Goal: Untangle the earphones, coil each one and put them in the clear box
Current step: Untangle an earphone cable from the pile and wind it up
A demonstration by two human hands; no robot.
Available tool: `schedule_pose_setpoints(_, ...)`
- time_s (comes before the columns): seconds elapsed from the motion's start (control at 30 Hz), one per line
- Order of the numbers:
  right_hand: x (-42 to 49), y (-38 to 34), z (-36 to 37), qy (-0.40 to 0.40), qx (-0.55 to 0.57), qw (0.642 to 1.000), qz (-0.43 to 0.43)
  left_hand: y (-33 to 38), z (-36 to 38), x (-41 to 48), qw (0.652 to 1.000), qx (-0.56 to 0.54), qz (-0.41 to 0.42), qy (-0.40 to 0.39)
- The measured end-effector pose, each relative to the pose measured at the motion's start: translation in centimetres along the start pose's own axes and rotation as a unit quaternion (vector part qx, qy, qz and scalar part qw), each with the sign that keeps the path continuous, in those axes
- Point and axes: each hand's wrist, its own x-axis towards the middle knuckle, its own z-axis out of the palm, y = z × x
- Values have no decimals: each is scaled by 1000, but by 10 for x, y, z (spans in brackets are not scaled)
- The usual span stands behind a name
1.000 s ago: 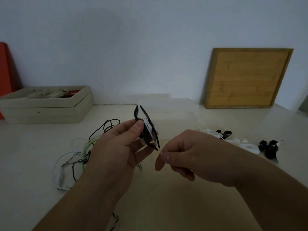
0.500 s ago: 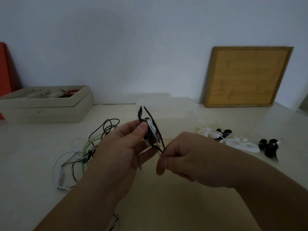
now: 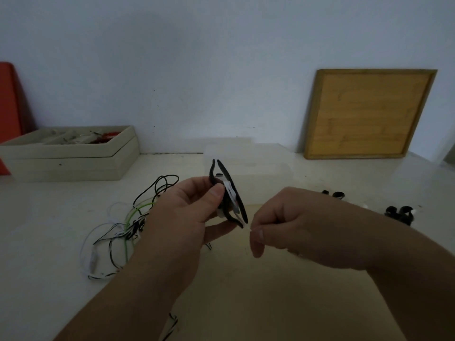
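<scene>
My left hand [image 3: 187, 217] pinches a coiled black earphone [image 3: 230, 193] with a white tie wound round its middle, held up above the table. My right hand [image 3: 290, 225] pinches the thin white end of that tie just right of the coil. Behind the coil stands the clear box [image 3: 261, 166], its inside hard to make out. A tangle of black, white and green earphone cables [image 3: 123, 227] lies on the table to the left of my left hand. Coiled black earphones [image 3: 400, 214] lie on the table at the right.
A beige tray [image 3: 73, 156] with small items sits at the back left, next to a red object [image 3: 9, 107]. A wooden board [image 3: 366, 114] leans on the wall at the back right. More small black pieces [image 3: 333, 194] lie behind my right wrist.
My right hand drew in close to the coil and has since pulled slightly away to the right with the tie end. The left hand holds the coil nearly still.
</scene>
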Motion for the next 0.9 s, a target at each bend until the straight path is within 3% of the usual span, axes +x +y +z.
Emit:
schedule_pose_setpoints(0.13,4,-2,6,-2,-7,1000,-19,-4,2,-2,1000,24,21,1)
schedule_pose_setpoints(0.27,2,1,1,73,42,996,-42,-3,1,-4,987,137,78,-33)
schedule_pose_setpoints(0.4,0,3,-4,132,96,984,-65,-1,6,-8,981,167,66,-80)
schedule_pose_setpoints(0.53,-3,11,-11,217,148,962,-72,1,6,-11,985,145,19,-94)
schedule_pose_setpoints(0.67,0,13,-11,309,76,945,-82,1,7,-13,978,157,-11,-133)
schedule_pose_setpoints(0.9,8,17,-7,347,94,932,-49,3,8,-15,981,85,-43,-169)
